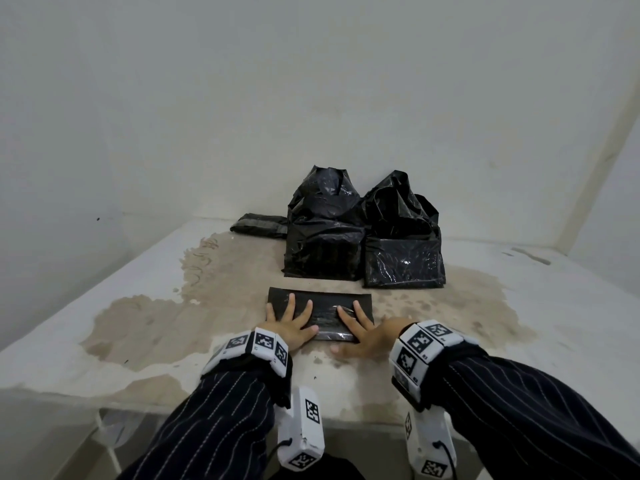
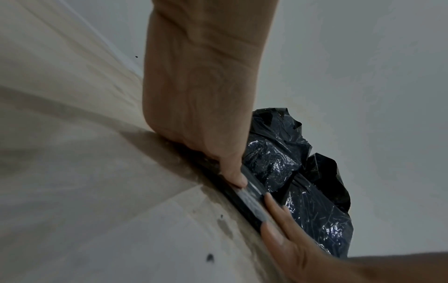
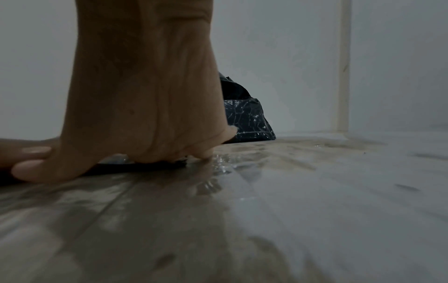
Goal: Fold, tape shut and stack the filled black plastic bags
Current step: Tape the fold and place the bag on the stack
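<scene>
Both hands, left (image 1: pixel 292 323) and right (image 1: pixel 360 329), press flat with splayed fingers on a crinkly rectangular folded black bag (image 1: pixel 320 306) lying on the stained desk (image 1: pixel 138 323); two glossy bulging bags (image 1: pixel 323 244) stand at twelve o'clock.

A bare, unfurnished back room is serving as a packing spot: a stained white bench (image 1: pixel 104 306) is sitting in the corner of plain, scuffed walls (image 1: pixel 173 98).

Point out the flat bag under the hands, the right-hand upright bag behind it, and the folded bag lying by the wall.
flat bag (image 1: pixel 325 299): head view, far edge.
right-hand upright bag (image 1: pixel 403 263): head view, front face.
folded bag (image 1: pixel 259 225): head view, top.
</scene>
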